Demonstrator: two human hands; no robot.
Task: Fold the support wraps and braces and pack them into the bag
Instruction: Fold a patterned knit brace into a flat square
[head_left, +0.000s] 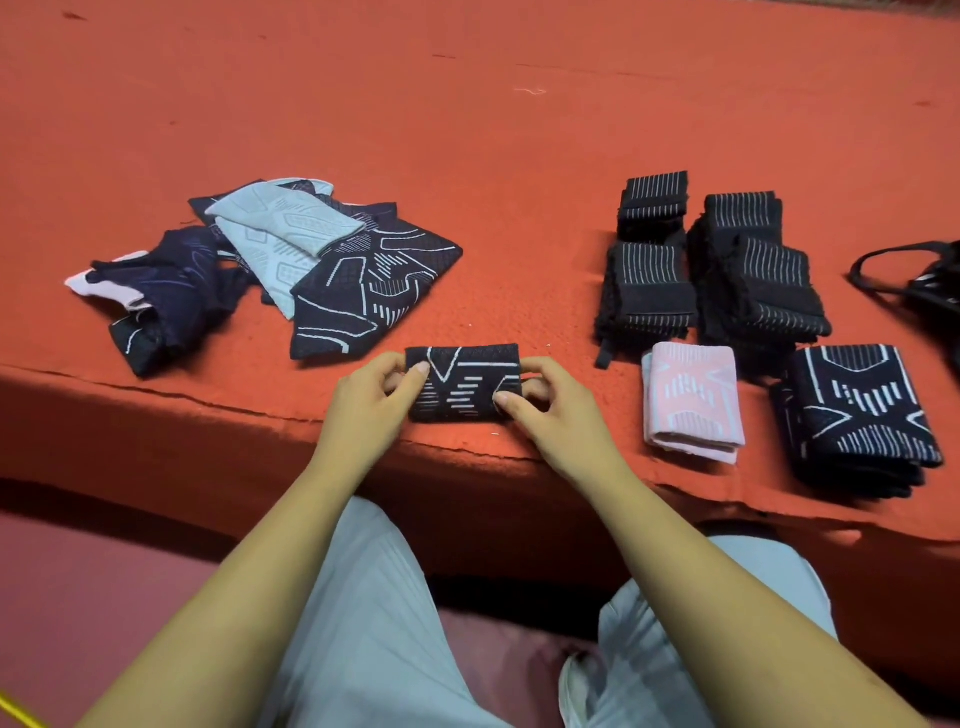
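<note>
Hands pinch a folded dark brace near the orange surface's front edge: I see my left hand gripping its left end, my right hand its right end.

Both arms are bare from the left hand and right hand down. Below the hands are loose, pale grey-blue trousers with thin pleats.
</note>
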